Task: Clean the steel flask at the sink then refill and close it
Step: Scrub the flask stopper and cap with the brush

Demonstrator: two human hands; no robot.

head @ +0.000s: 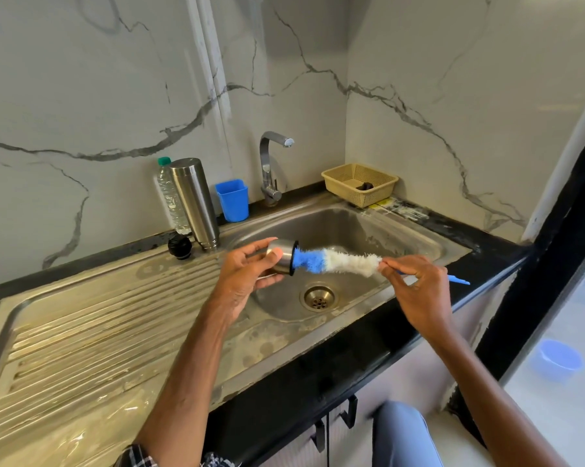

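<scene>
The tall brushed-steel flask point(194, 202) stands at the back left corner of the sink, narrower ringed end down, apart from both of your hands. Its round black stopper point(179, 247) sits just beside its base on the ribbed steel drainboard point(99, 315). Touching the flask from behind is a clear plastic water bottle with a green cap point(169, 193), and a blue plastic tumbler point(233, 200) stands just to its right. Your left hand point(247, 271) grips the flask's small steel cup-shaped cap point(282, 257) over the steel sink basin point(351, 227), with its black-rimmed mouth turned to the right. The blue end of a blue-and-white bristle bottle brush point(338, 261) is pushed into that mouth. Your right hand point(419, 284) pinches the brush's thin blue handle just past the white bristles, and the handle's tip sticks out beyond your fingers. The round drain point(319, 297) lies below the brush. The chrome tap point(270, 166) rises behind the basin, and its spout points right. A beige plastic basket point(360, 183) sits in the back right corner on the black countertop point(469, 230), holding something dark. A blurred blue bowl point(559, 360) lies low at the right.
</scene>
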